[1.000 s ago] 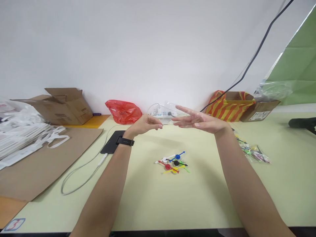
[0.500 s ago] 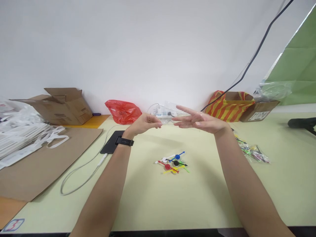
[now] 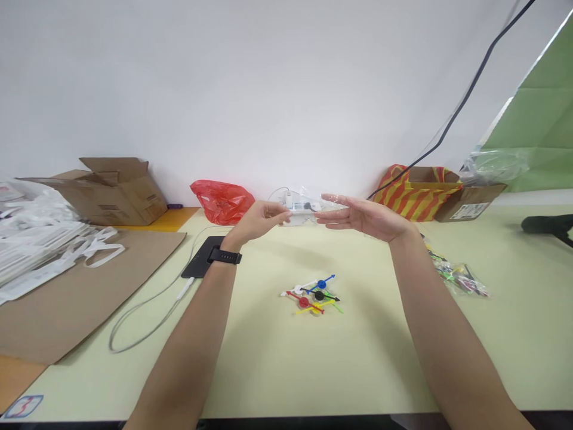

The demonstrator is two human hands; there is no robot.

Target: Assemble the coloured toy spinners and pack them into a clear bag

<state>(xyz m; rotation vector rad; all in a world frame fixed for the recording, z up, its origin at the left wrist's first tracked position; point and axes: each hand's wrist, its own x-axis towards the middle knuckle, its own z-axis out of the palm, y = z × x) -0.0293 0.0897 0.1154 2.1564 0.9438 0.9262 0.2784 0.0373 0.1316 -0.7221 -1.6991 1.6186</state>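
Observation:
Both of my hands are raised above the pale green table (image 3: 277, 358). My left hand (image 3: 258, 221), with a black watch on the wrist, pinches the edge of a small clear plastic bag (image 3: 323, 202). Facing it, my right hand (image 3: 363, 218) is held flat with fingers straight, its fingertips touching or inside the thin film; I cannot tell which. Below the hands, a small pile of coloured plastic pin pieces (image 3: 313, 296) lies on the table, touched by neither hand.
A clear packet of coloured pieces (image 3: 457, 276) lies at the right. A black phone (image 3: 201, 258) and its cable (image 3: 147, 313) lie left, beside a cardboard sheet (image 3: 67, 298), white bags (image 3: 36, 251) and a box (image 3: 111, 190). Behind are a red bag (image 3: 222, 203), a power strip (image 3: 296, 209) and a striped bag (image 3: 409, 192).
Both hands rose slightly and moved closer together. The right hand's spread fingers closed into a flatter shape, and the clear bag now shows between the fingertips.

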